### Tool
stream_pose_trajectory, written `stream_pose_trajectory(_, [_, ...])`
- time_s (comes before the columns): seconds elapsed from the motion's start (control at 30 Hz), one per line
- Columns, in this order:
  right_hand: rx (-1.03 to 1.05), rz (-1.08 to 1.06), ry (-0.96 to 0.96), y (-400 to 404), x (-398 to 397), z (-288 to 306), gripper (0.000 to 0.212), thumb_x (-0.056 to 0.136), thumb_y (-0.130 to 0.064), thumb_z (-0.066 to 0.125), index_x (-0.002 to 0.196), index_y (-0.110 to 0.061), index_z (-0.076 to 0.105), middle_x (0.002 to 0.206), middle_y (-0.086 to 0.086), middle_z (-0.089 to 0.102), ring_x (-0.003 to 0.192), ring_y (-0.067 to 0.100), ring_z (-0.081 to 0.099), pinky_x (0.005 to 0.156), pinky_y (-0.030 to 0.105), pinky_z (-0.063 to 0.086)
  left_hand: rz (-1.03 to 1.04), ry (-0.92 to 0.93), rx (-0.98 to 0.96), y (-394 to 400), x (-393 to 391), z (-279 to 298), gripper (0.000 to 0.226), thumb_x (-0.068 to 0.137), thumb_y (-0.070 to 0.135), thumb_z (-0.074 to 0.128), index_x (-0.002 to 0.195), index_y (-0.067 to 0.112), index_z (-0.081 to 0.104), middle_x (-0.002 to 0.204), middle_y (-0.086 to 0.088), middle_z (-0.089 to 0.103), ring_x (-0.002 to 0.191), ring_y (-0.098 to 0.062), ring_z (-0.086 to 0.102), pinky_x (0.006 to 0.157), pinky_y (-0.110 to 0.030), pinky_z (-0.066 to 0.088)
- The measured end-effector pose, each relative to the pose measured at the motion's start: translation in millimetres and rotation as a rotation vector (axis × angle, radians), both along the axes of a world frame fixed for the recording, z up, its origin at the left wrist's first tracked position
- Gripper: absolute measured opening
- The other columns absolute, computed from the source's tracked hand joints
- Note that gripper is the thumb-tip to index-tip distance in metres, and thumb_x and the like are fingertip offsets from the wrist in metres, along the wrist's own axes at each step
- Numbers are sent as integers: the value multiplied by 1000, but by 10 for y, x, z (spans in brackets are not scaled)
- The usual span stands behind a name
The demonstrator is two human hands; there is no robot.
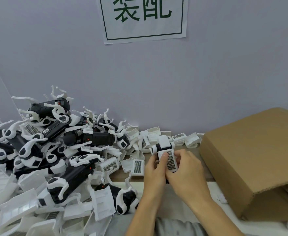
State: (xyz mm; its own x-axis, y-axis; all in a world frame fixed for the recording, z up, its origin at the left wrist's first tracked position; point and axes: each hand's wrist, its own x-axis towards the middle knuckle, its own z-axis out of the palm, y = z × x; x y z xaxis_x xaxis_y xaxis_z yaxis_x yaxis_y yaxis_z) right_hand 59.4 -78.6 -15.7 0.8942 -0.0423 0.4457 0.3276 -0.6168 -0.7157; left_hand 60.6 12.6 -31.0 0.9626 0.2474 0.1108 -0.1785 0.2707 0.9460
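Both of my hands hold one white plastic toy body [165,147] over the table's middle. It has a round white-and-black joint at its far left end and a grille-patterned panel [171,160] on its near face. My left hand [154,171] grips its left side, thumb lying across the white face. My right hand [187,172] wraps around its right and lower side, fingers curled next to the grille panel. The lower end of the piece is hidden behind my hands.
A big heap of black-and-white toy bodies with white curved arms [54,138] fills the left. Loose white covers with grille stickers [137,166] lie around my hands and along the wall. A brown cardboard box [252,150] stands at the right. A paper sign [143,17] hangs on the wall.
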Motion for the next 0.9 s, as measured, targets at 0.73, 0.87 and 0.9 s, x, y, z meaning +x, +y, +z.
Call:
stream_pose_trajectory(0.73, [876, 277, 305, -91, 76, -34, 25, 74, -35, 79, 88, -15, 82, 98, 10, 77, 88, 22, 76, 79, 36, 59, 66, -96, 246, -21, -27, -25, 41, 106, 35, 42, 102, 7, 71, 98, -15, 75, 98, -31, 70, 88, -45, 53])
stream_pose_trajectory(0.87, [873, 254, 278, -89, 82, -36, 12, 79, -28, 80, 82, -17, 83, 96, 11, 76, 84, 21, 76, 72, 33, 60, 52, -96, 232, -24, -34, -17, 45, 105, 37, 43, 99, 1, 70, 94, -20, 73, 90, -36, 69, 82, -48, 54])
stream_pose_trajectory(0.9, [869, 264, 278, -89, 85, -40, 13, 80, -29, 79, 82, -16, 83, 93, 10, 77, 83, 21, 76, 71, 32, 60, 55, -103, 231, -23, -32, -18, 47, 103, 39, 44, 97, 1, 70, 90, -17, 74, 83, -31, 70, 77, -42, 55])
